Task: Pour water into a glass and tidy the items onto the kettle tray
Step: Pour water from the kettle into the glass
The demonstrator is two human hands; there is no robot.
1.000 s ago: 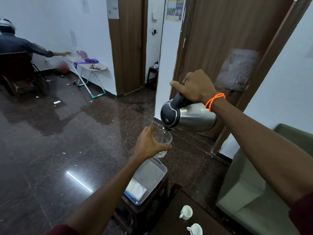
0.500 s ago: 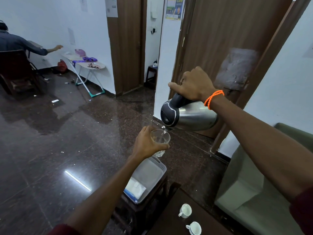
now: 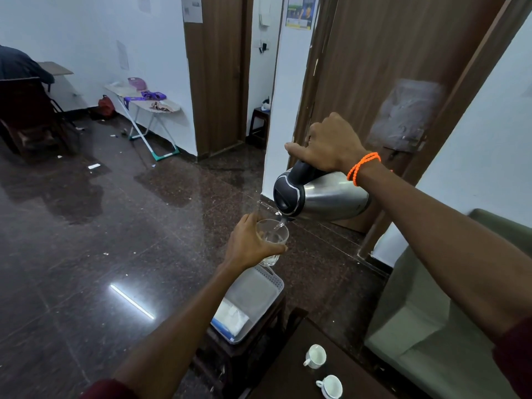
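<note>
Steel and black plastic fill the middle of my feed: the kettle (image 3: pixel 322 197) is tipped over nearly on its side, lid end toward the left, held up in the air by its dark handle. The right hand (image 3: pixel 328 145) is wrapped tight around that handle, thumb stretched along the top, an orange thread band (image 3: pixel 363 167) on the wrist. A thin stream of water runs from the spout into the glass (image 3: pixel 272 240) just below the kettle — I can see it reaching inside the rim. The left hand (image 3: pixel 250 243) is clasped around the glass from its left side, fingers curled across the front, keeping it upright and off any surface. Below the kettle, and straight under the glass, the pale plastic tray (image 3: pixel 259 298) sits on a dark wooden stool (image 3: pixel 244 352); a white and blue packet (image 3: pixel 230 318) lies in the tray's near corner. Further below the kettle, toward the bottom edge of my view, two white cups (image 3: pixel 315 356) stand on a dark tabletop — apart from each other and apart from the tray. Right of the kettle is a green sofa (image 3: pixel 431 326). Far to its left, an ironing board (image 3: pixel 144 100) stands against the white wall.
</note>
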